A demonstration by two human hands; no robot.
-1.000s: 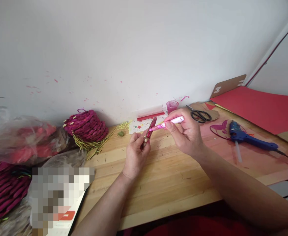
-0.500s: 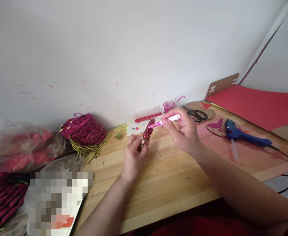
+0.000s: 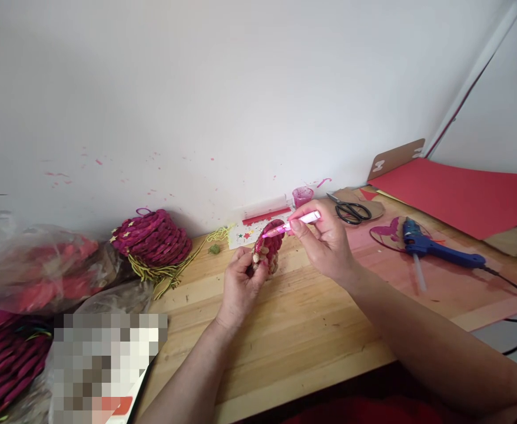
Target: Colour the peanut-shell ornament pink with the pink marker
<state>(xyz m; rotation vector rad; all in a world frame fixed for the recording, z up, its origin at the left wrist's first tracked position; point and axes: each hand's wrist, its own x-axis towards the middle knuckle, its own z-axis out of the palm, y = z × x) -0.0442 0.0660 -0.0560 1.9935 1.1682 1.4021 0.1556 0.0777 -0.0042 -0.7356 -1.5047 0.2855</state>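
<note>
In my left hand (image 3: 243, 277) is a knobbly rounded piece (image 3: 274, 247), mostly painted magenta, with some beige bumps along its lower edge. My left fingers are closed around its lower left side. My right hand (image 3: 324, 238) pinches a white-handled paintbrush (image 3: 305, 220), its shaft smeared with pink. The brush slants down to the left, and its tip lies against or just in front of the upper part of the piece. Behind my right hand stands a small clear cup (image 3: 303, 195) stained with magenta paint.
A magenta bundle (image 3: 152, 238) with yellow strings lies at the left, beside plastic bags (image 3: 42, 265). Black scissors (image 3: 352, 212), a blue glue gun (image 3: 444, 250) and red paper sheets (image 3: 461, 194) are on the right. A star-speckled sheet (image 3: 239, 235) lies near the wall.
The knobbly piece has turned from edge-on, so more of its bumpy face shows. The brush has moved slightly left and down across it.
</note>
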